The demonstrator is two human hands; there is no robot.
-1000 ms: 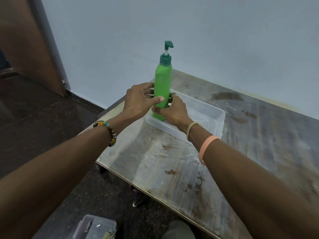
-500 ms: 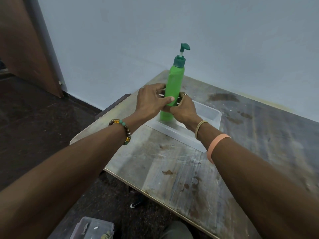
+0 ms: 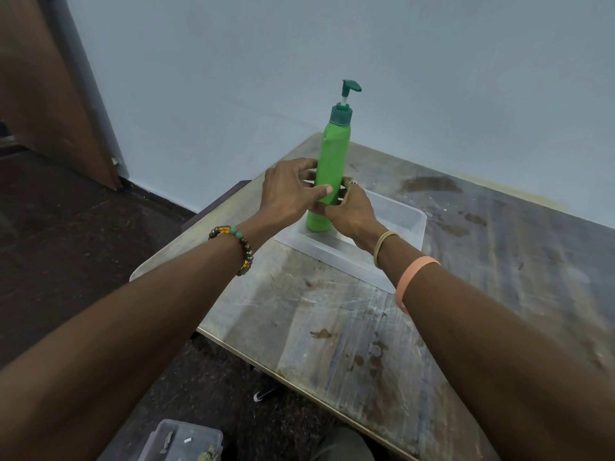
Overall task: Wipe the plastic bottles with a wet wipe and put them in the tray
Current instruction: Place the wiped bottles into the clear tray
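A worn table [image 3: 332,327] stood against a pale wall [image 3: 233,78]. The left hand [image 3: 286,194] and right hand [image 3: 352,214] were stretched far forward over it. The left curled round the green bottle [image 3: 332,151] at mid-height, thumb laid across its front; the right gripped it just below, from the right. The bottle stood upright in the clear tray's [image 3: 412,224] left end.
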